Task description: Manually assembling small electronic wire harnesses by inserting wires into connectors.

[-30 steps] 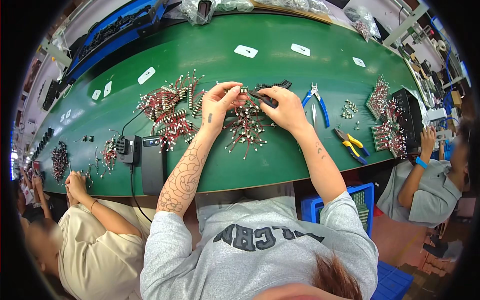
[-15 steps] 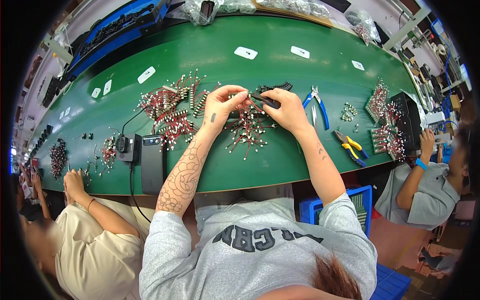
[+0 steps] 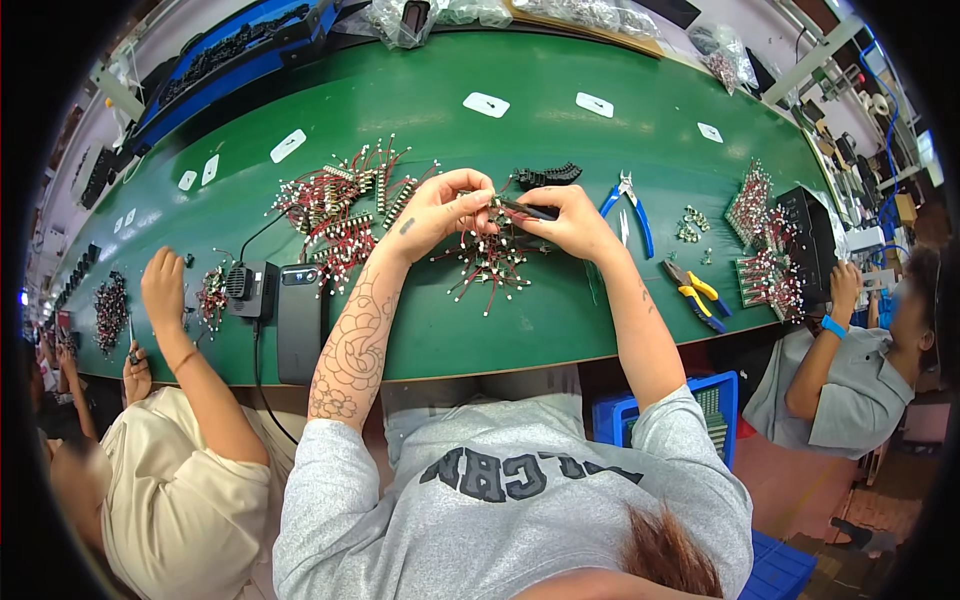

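Observation:
Over a heap of small wired parts (image 3: 490,268) with red and black leads and white connectors, my two hands meet. My left hand (image 3: 440,212) is closed, thumb against fingers, on a small wired part (image 3: 494,203); its exact shape is mostly covered. In my right hand (image 3: 572,222), closed too, are dark slender tweezers (image 3: 540,211) that point left, their tip at the part in my left fingers. A row of black plastic pieces (image 3: 548,176) lies just beyond my right hand. Left of my left hand spreads a larger pile of wired boards (image 3: 345,215).
Right on the green table (image 3: 560,330) lie blue-handled pliers (image 3: 640,220), yellow-and-blue pliers (image 3: 697,294), small metal parts (image 3: 690,224) and wired boards (image 3: 765,240). A black power bank (image 3: 302,325) and small fan (image 3: 250,290) stand left. Co-workers sit both sides; a blue crate (image 3: 715,420) is below.
My right hand has turned the tweezers flatter, nearer the part in my left fingers. My left hand stays nearly in place. The left co-worker's hand has lifted and reached forward.

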A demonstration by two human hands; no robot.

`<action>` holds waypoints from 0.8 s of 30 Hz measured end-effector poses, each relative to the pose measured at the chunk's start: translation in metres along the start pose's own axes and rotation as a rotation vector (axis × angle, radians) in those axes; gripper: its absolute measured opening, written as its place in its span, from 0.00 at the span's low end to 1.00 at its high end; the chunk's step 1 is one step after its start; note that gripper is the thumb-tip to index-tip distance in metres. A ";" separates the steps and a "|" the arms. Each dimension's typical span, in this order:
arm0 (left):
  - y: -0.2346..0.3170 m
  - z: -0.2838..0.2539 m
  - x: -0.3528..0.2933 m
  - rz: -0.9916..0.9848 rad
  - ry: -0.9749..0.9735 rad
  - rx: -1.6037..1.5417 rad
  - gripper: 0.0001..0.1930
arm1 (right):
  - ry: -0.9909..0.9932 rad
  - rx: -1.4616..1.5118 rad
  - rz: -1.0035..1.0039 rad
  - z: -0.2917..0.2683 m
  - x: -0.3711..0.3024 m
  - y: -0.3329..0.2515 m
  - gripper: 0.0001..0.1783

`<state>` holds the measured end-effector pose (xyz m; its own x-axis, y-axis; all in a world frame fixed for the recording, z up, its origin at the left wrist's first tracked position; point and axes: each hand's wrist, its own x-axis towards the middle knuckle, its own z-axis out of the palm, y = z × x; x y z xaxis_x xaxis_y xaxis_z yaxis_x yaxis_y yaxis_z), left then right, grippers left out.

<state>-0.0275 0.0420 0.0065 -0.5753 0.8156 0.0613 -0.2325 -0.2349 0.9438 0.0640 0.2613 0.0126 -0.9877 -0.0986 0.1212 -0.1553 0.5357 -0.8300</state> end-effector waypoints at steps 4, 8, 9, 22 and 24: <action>0.002 -0.005 -0.002 -0.035 -0.101 -0.030 0.06 | -0.108 0.142 0.040 -0.009 -0.001 -0.003 0.12; 0.005 -0.013 -0.004 -0.120 -0.182 0.062 0.07 | -0.222 0.364 0.085 -0.016 -0.002 -0.004 0.12; 0.003 -0.011 -0.003 -0.077 -0.101 0.005 0.07 | -0.158 0.219 0.018 -0.017 -0.002 -0.002 0.13; -0.010 -0.003 0.001 0.047 0.196 -0.024 0.11 | 0.182 -0.378 -0.202 -0.002 0.000 0.002 0.19; -0.009 -0.001 0.001 0.048 0.206 -0.033 0.11 | 0.192 -0.375 -0.194 -0.003 0.000 0.001 0.19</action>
<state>-0.0271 0.0445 -0.0022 -0.7338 0.6784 0.0352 -0.2244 -0.2909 0.9301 0.0643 0.2640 0.0136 -0.9195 -0.0890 0.3828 -0.2982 0.7924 -0.5321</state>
